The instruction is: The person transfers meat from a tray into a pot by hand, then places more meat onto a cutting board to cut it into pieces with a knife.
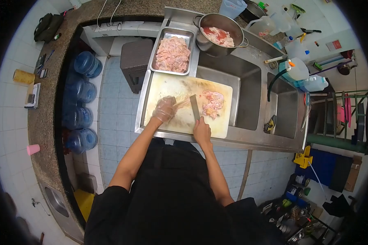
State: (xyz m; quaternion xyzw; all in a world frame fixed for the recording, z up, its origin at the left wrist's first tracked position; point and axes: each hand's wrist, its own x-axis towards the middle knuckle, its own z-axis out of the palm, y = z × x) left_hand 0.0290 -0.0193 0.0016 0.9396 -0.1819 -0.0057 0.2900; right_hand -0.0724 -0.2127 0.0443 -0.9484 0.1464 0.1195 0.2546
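My left hand (pixel 164 109), in a clear plastic glove, is closed on a strip of raw chicken (pixel 183 104) lying on the white cutting board (pixel 159 83). In my bare right hand (pixel 202 130) is the handle of a knife (pixel 195 107), its broad blade pointing away from me, close to the right end of the strip. Just right of the blade lies a pile of raw chicken pieces (pixel 212 104). A steel tray (pixel 152 65) heaped with cut raw chicken (pixel 173 54) stands at the board's far left edge.
Beyond the board stands a steel pot (pixel 210 48) with meat in reddish liquid. To the right are two sink basins (pixel 249 98), a container with a hose (pixel 293 69) and a blue-tinted jug (pixel 315 83). Large water bottles (pixel 81 141) line the left counter's underside.
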